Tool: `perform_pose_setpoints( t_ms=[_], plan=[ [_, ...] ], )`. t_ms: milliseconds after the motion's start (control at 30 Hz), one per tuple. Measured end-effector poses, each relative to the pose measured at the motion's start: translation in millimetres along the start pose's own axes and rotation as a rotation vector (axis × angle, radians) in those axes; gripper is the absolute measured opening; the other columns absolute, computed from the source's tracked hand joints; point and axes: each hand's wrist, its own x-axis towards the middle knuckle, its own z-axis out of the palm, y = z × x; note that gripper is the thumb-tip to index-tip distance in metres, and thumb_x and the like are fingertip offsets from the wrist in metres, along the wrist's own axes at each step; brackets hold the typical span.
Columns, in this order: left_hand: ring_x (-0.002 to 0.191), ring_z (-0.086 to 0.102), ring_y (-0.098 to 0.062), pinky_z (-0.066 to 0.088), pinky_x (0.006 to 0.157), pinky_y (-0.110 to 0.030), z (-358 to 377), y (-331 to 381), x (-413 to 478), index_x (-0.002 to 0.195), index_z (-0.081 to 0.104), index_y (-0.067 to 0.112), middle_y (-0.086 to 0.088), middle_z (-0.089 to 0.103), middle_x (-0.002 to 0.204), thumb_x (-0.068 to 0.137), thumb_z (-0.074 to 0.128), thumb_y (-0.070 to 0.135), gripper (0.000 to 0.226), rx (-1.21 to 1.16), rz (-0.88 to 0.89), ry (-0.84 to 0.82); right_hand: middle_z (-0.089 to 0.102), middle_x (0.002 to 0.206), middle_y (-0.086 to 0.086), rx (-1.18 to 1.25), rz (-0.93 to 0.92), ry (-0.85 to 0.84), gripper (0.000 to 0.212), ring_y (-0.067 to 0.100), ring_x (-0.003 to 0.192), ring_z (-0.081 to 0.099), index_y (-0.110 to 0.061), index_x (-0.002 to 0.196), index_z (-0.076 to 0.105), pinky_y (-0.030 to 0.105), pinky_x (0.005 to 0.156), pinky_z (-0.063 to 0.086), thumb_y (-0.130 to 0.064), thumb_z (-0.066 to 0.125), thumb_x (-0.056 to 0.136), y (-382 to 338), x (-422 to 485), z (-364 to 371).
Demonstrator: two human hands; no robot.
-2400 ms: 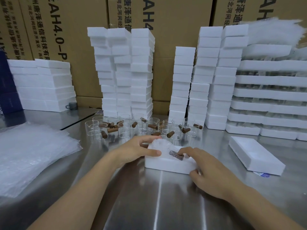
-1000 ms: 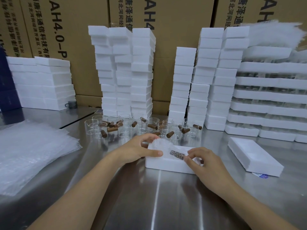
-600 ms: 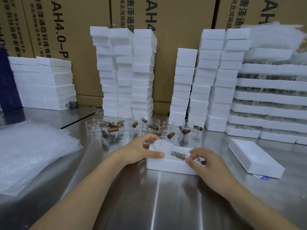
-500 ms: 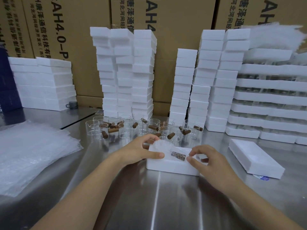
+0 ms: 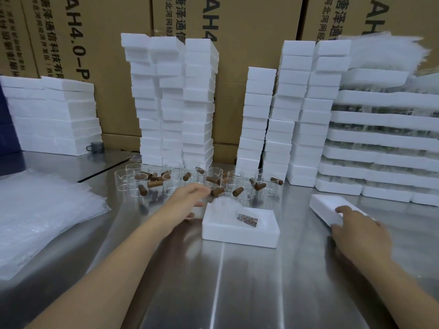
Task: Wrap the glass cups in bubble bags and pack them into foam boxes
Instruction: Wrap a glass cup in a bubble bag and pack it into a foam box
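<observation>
Your left hand [image 5: 190,198] hovers over the steel table [image 5: 218,286], just left of the open foam box [image 5: 240,236]. Its fingers are stretched out loose towards the cluster of glass cups [image 5: 171,179], holding nothing, and it looks blurred. The wrapped cup [image 5: 225,206] sits inside that box in its bubble bag, with its brown handle [image 5: 247,219] lying towards the right of the recess. Your right hand [image 5: 358,231] is well to the right, resting on the foam lid [image 5: 327,205], fingers spread flat on top and the thumb at its near edge. No firm clasp shows. A pile of bubble bags [image 5: 42,214] lies at far left, and stacks of foam boxes [image 5: 171,103] stand behind.
</observation>
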Motion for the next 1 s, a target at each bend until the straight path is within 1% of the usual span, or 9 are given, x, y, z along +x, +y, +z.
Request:
perform_pose_setpoints(
  t_ms=[33,100,200,300,400,533,667,833,1000],
  plan=[
    [0.102,0.066,0.003,0.052,0.085,-0.022,1,-1,1,0.103,0.074,0.043,0.025,0.074,0.105,0.102,0.071,0.040,0.004,0.087,0.054,0.056,0.075,0.115,0.003,0.033,-0.050,0.082,0.042,0.029,0.112,0.066,-0.024,0.137,0.061,0.043,0.106,0.037,-0.023,0.063,0.095,-4,0,-1],
    [0.097,0.064,0.005,0.049,0.084,-0.018,7,-3,3,0.096,0.073,0.043,0.024,0.073,0.099,0.101,0.073,0.029,0.015,0.195,0.159,0.165,0.075,0.106,0.005,0.142,-0.192,0.288,0.040,0.029,0.110,0.066,-0.019,0.129,0.069,0.046,0.108,0.032,-0.010,0.072,0.090,-17,-2,-4],
    [0.097,0.066,0.007,0.056,0.095,-0.029,11,7,-2,0.105,0.073,0.044,0.027,0.073,0.101,0.098,0.075,0.041,0.008,0.118,0.291,0.219,0.071,0.104,0.003,0.291,-0.468,0.603,0.034,0.024,0.108,0.060,-0.017,0.120,0.073,0.046,0.104,0.030,-0.004,0.076,0.089,-43,-12,-20],
    [0.116,0.062,0.005,0.053,0.088,-0.024,13,22,-13,0.142,0.045,0.066,0.031,0.060,0.130,0.085,0.084,0.055,0.069,0.067,0.414,0.111,0.070,0.109,-0.002,0.344,-0.687,0.690,0.031,0.020,0.110,0.061,-0.020,0.121,0.073,0.043,0.103,0.030,-0.014,0.067,0.091,-70,-29,-34],
    [0.137,0.051,-0.007,0.056,0.097,-0.035,17,28,-23,0.158,0.018,0.066,0.022,0.035,0.159,0.085,0.089,0.034,0.107,0.411,0.660,0.166,0.071,0.111,-0.005,0.393,-0.819,0.666,0.029,0.017,0.113,0.063,-0.021,0.121,0.074,0.042,0.103,0.032,-0.015,0.067,0.093,-89,-46,-41],
    [0.132,0.054,-0.017,0.062,0.095,-0.050,17,34,-29,0.145,0.055,0.039,0.009,0.044,0.156,0.084,0.090,0.028,0.071,0.560,0.868,0.355,0.068,0.125,-0.001,0.483,-0.854,0.656,0.037,0.022,0.123,0.063,-0.018,0.130,0.071,0.038,0.108,0.033,-0.014,0.067,0.094,-94,-54,-45],
    [0.134,0.050,-0.012,0.058,0.098,-0.040,12,39,-28,0.133,0.065,0.033,0.011,0.050,0.147,0.083,0.090,0.036,0.056,0.405,0.802,0.370,0.046,0.156,0.002,0.652,-0.779,0.596,0.068,0.023,0.147,0.043,-0.020,0.155,0.046,0.042,0.121,0.033,-0.018,0.070,0.092,-91,-50,-51],
    [0.114,0.061,0.001,0.055,0.081,-0.018,15,52,-32,0.127,0.063,0.045,0.022,0.063,0.126,0.089,0.082,0.048,0.043,-0.066,0.607,0.300,0.030,0.163,-0.024,0.869,-0.616,0.447,0.088,0.006,0.151,0.033,-0.041,0.162,0.025,0.036,0.122,0.032,-0.011,0.072,0.094,-86,-47,-48],
    [0.108,0.072,-0.015,0.057,0.075,-0.030,12,61,-31,0.127,0.073,0.032,0.003,0.074,0.121,0.098,0.078,0.035,0.030,-0.396,0.350,0.264,0.028,0.165,-0.026,0.876,-0.550,0.323,0.095,0.002,0.152,0.028,-0.047,0.163,0.020,0.030,0.119,0.026,-0.015,0.074,0.091,-88,-48,-40]
  ],
)
